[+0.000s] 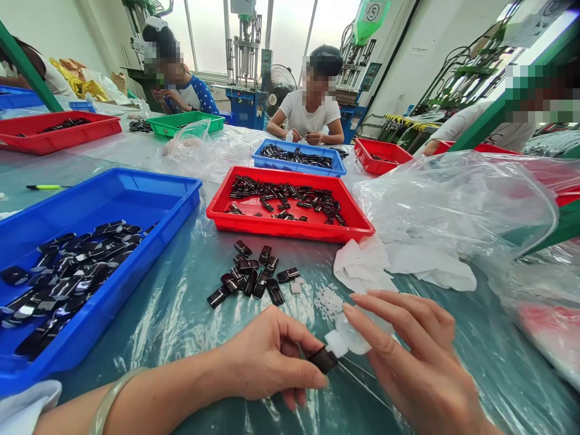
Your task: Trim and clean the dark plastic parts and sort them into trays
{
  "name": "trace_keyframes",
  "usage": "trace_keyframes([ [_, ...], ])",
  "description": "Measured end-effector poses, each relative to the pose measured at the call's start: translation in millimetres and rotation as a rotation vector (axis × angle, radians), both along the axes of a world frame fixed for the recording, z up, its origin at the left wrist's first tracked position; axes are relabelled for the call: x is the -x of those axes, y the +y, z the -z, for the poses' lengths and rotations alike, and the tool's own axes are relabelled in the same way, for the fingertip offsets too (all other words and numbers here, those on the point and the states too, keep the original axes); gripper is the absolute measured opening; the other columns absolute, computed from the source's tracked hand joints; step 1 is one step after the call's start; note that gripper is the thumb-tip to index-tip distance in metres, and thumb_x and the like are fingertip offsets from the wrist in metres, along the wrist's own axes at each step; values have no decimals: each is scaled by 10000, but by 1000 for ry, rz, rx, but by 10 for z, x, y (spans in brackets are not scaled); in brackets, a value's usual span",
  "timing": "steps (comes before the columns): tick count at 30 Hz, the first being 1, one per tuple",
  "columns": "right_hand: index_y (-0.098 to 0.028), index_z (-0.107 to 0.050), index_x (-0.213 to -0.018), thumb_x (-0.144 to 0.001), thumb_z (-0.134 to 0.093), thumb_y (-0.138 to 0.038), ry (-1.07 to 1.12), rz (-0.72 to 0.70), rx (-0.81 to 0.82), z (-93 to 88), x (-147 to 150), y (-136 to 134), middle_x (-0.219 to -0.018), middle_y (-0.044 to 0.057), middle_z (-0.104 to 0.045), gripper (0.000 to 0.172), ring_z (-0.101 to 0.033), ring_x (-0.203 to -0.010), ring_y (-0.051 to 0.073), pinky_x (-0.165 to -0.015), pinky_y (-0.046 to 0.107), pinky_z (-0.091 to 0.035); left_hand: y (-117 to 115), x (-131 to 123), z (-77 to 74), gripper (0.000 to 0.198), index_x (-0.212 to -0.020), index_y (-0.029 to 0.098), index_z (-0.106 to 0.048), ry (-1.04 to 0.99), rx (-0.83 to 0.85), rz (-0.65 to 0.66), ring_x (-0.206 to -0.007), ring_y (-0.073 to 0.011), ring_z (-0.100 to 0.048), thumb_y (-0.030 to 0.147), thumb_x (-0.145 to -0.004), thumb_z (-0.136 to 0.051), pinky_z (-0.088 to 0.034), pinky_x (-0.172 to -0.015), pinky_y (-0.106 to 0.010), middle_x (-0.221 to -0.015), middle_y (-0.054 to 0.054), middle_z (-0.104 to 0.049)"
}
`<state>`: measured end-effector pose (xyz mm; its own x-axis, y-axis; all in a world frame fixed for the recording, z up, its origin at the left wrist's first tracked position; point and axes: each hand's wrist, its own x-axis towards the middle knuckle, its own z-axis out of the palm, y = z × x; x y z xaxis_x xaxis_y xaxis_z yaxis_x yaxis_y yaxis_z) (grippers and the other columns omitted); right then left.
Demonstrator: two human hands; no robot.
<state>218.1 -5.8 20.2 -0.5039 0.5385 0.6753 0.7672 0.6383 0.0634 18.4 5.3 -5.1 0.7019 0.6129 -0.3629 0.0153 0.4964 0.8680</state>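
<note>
My left hand pinches a small black glossy plastic piece between thumb and fingers. A white square bit shows at the far end of that piece; whether the two are joined I cannot tell. My right hand has its fingers stretched out, beside a translucent white rounded object. Thin metal rods, perhaps tweezers, run beneath the right hand, their far end hidden. Beyond the hands lie a loose heap of black pieces, a few white squares and a scatter of tiny white bits.
A large blue tray of black pieces stands left, a red tray ahead, a smaller blue tray behind it. White tissue and clear plastic bags lie right. Several people sit around the film-covered table.
</note>
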Motion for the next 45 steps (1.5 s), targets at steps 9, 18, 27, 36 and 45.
trace_keyframes([
  [9, -203, -584, -970, -801, -446, 37, -9, -31, 4, -7, -26, -6, -925, 67, -657, 325, -568, -928, 201, -747, 397, -382, 15, 5, -23, 190, -731, 96, -652, 22, 13, -5, -396, -64, -492, 253, -629, -686, -431, -413, -156, -476, 19, -548],
  [18, -185, -594, -958, -804, -443, 44, 26, -54, 0, 20, -40, -4, -928, 78, -658, 314, -562, -929, 211, -753, 409, -376, 6, 22, 10, 233, -798, 101, -673, 2, 15, 3, -403, -62, -498, 269, -638, -696, -443, -421, -157, -491, 19, -553],
  [27, -219, -603, -939, -838, -451, -23, -18, -67, 2, -8, -75, 11, -916, 41, -680, 267, -579, -923, 183, -767, 379, -389, 18, 6, -2, 259, -817, 103, -684, 19, 29, 17, -396, -61, -492, 282, -631, -700, -433, -418, -157, -482, 19, -551],
  [36, -238, -630, -950, -860, -475, -81, -78, -63, -7, 4, -116, -31, -961, 36, -691, 239, -584, -959, 195, -856, 414, -343, 8, 17, 10, 240, -786, 109, -676, 39, 45, 43, -380, -62, -490, 290, -632, -700, -425, -417, -163, -472, 18, -553],
  [45, -223, -617, -989, -884, -410, -62, -104, -55, -42, 40, -110, -74, -978, 51, -682, 283, -546, -1025, 190, -935, 444, -284, 10, 3, 11, 262, -769, 98, -662, 69, 60, 51, -370, -72, -491, 302, -612, -712, -413, -407, -173, -459, 14, -551],
])
